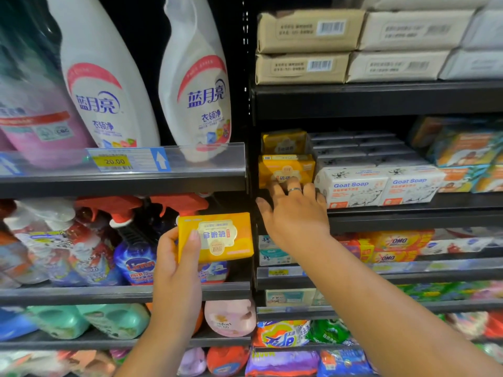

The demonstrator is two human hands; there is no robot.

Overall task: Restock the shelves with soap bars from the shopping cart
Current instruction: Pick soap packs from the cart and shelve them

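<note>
My left hand (175, 257) grips a yellow soap bar (217, 236) by its left end, holding it upside down in front of the shelf divider. My right hand (292, 206), a ring on one finger, reaches onto the soap shelf (408, 213) with fingers spread; its fingertips touch the front of a yellow soap bar (285, 170) standing at the shelf's left end. Another yellow bar (284, 141) sits behind and above that one. The shopping cart is out of view.
White Goat Soap boxes (381, 187) stand right of the yellow bars, with colourful soap packs (468, 159) further right. Brown and white wrapped bars (304, 47) fill the shelf above. Detergent bottles (196, 85) and red-trigger sprays (114, 210) occupy the left bay. OMO packs (394, 246) lie below.
</note>
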